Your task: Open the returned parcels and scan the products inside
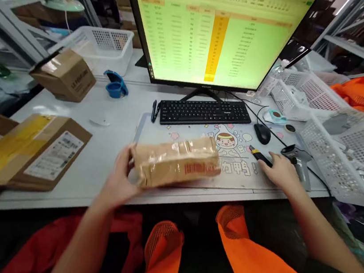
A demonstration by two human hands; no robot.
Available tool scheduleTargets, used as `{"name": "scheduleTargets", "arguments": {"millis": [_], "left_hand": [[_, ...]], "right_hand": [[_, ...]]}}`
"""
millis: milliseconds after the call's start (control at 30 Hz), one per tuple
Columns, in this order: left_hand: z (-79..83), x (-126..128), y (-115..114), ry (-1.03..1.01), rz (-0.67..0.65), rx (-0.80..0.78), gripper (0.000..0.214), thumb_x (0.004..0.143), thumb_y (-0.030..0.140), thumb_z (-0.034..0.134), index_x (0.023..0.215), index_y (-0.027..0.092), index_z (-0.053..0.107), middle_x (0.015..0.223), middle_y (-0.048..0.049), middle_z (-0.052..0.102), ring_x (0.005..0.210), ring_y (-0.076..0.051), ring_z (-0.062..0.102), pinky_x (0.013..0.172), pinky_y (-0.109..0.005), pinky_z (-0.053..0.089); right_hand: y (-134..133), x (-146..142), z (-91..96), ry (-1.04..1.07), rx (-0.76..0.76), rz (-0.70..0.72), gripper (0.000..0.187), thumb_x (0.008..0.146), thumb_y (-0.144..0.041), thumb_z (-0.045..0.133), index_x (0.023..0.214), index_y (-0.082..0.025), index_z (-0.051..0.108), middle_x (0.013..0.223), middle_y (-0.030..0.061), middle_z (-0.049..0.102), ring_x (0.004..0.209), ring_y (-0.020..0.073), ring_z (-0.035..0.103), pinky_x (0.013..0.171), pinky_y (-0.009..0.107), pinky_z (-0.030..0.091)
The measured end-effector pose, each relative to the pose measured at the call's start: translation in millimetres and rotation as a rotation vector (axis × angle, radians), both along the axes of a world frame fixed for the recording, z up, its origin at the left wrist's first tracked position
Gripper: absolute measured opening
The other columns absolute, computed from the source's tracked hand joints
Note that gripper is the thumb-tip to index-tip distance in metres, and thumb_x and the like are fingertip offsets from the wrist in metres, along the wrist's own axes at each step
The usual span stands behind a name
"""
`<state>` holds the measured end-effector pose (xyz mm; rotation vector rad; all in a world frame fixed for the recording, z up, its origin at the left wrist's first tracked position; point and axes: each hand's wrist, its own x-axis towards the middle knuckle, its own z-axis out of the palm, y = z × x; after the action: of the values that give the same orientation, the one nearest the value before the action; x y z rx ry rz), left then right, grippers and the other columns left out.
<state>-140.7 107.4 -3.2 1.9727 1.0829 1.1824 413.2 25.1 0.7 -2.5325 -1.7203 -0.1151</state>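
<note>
My left hand [120, 177] grips the left end of a tape-wrapped brown parcel [176, 162] with red print, held just above the desk's front edge. My right hand [281, 171] rests on the desk mat [232, 161], fingers closed around a black and yellow tool [260, 155] lying there. A barcode scanner [296, 157] lies just right of that hand. The black mouse [262, 132] and keyboard [205, 111] sit behind, under a monitor [212, 33] showing a green spreadsheet.
Flat cardboard parcels [29, 150] lie at the left, a small brown box [65, 74] and a blue tape dispenser [116, 86] behind them. White mesh baskets [348, 149] crowd the right side, another basket [103, 45] at the back left. Orange mesh fabric [252, 262] covers my lap.
</note>
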Motion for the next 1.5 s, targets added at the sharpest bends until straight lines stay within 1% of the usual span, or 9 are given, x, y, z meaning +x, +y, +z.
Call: {"name": "scheduleTargets", "arguments": {"millis": [100,167,267,367,467,567,667,967,1500], "left_hand": [[20.3,-1.2,58.2,-0.013,-0.145,-0.186,0.136,0.055,0.066,0.102,0.168,0.027,0.037,0.167,-0.0166,0.050,0.140,-0.043,0.063,0.109,-0.052,0.064],[32.2,1.9,94.0,0.002,-0.266,-0.221,0.142,0.052,0.076,0.098,0.169,0.024,0.035,0.166,-0.0146,0.052,0.133,-0.042,0.068,0.102,-0.055,0.067],[45.0,15.2,119.7,0.081,-0.275,-0.209,0.117,0.068,0.090,0.079,0.156,0.017,0.053,0.149,-0.0114,0.069,0.124,-0.037,0.073,0.100,-0.058,0.068],[45.4,35.8,97.3,0.095,-0.015,-0.076,0.094,0.090,0.083,0.060,0.146,0.008,0.059,0.149,-0.0159,0.068,0.135,-0.038,0.066,0.111,-0.062,0.060],[37.9,60.4,37.8,0.065,0.237,0.227,0.078,0.102,0.072,0.046,0.150,0.011,0.054,0.167,-0.0141,0.051,0.162,-0.040,0.037,0.131,-0.068,0.035],[34.4,86.8,-20.8,0.209,0.134,0.538,0.067,0.100,0.071,0.051,0.147,0.024,0.061,0.166,-0.0101,0.053,0.164,-0.037,0.034,0.136,-0.066,0.020],[35.6,106.8,-46.5,0.370,0.083,0.629,0.084,0.091,0.066,0.069,0.163,0.028,0.044,0.165,-0.0161,0.053,0.160,-0.039,0.040,0.135,-0.066,0.018],[34.9,113.7,-38.7,0.489,0.107,0.614,0.106,0.085,0.048,0.075,0.172,0.024,0.021,0.173,-0.0209,0.039,0.164,-0.042,0.031,0.135,-0.064,0.016],[35.5,119.0,-38.9,0.471,0.132,0.635,0.106,0.081,0.041,0.076,0.172,0.019,0.025,0.174,-0.0228,0.036,0.164,-0.041,0.032,0.135,-0.063,0.020]], "right_hand": [[-23.4,1.7,-18.7,-0.018,0.020,0.024,0.062,0.102,-0.052,0.052,0.139,-0.003,0.066,0.121,0.0258,0.069,0.115,0.0405,0.065,0.104,0.053,0.051],[-26.4,1.5,-27.6,0.013,0.125,0.087,0.056,0.101,-0.046,0.050,0.131,-0.003,0.069,0.115,0.0249,0.069,0.112,0.0392,0.064,0.104,0.053,0.050],[-28.4,-2.9,-30.3,0.130,0.334,0.181,0.053,0.099,-0.045,0.051,0.128,-0.005,0.069,0.114,0.0230,0.069,0.110,0.0369,0.064,0.102,0.052,0.053],[-38.8,-25.4,-18.6,0.276,0.546,0.315,0.045,0.099,-0.043,0.056,0.126,-0.011,0.070,0.111,0.0178,0.071,0.107,0.0329,0.067,0.097,0.048,0.056],[-55.0,-69.4,1.6,0.400,0.640,0.522,0.035,0.102,-0.038,0.060,0.128,-0.017,0.070,0.110,0.0127,0.073,0.105,0.0290,0.069,0.095,0.044,0.059],[-66.2,-117.6,20.7,0.503,0.614,0.720,0.036,0.103,-0.036,0.066,0.136,-0.021,0.068,0.114,0.0108,0.071,0.103,0.0259,0.070,0.091,0.041,0.062],[-67.4,-150.3,31.9,0.548,0.577,0.873,0.038,0.104,-0.034,0.066,0.139,-0.021,0.068,0.114,0.0109,0.070,0.098,0.0233,0.071,0.087,0.036,0.063],[-53.4,-167.7,39.4,0.461,0.597,0.949,0.039,0.104,-0.034,0.066,0.137,-0.014,0.071,0.109,0.0133,0.070,0.091,0.0238,0.072,0.078,0.036,0.065],[-55.3,-163.7,57.5,0.369,0.551,0.934,0.038,0.106,-0.036,0.062,0.136,-0.015,0.072,0.106,0.0125,0.070,0.088,0.0224,0.071,0.075,0.035,0.064]]}}
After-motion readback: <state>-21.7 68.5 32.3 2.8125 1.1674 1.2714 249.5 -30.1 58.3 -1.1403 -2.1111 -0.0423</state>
